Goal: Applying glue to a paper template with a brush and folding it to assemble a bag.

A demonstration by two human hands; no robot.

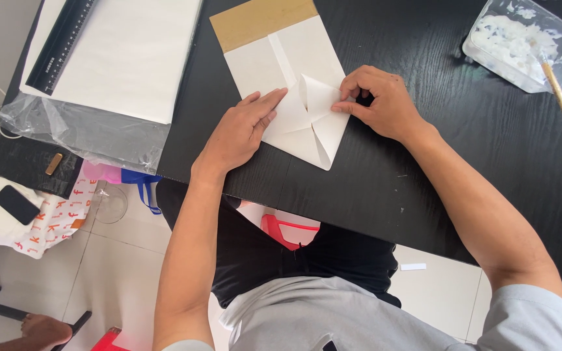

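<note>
There is a single view, from a camera worn on the person's head. It looks almost straight down over the near edge of the black counter (424,162) and sits close — both forearms run up from the bottom of the picture to the left grip (242,133) and right grip (378,101) near the middle. Below the grips the view takes in the person's lap and the tiled floor (131,260) — beyond them, only counter.

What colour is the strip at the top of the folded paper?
Brown, like cardboard: the strip shows in the head view.
</note>
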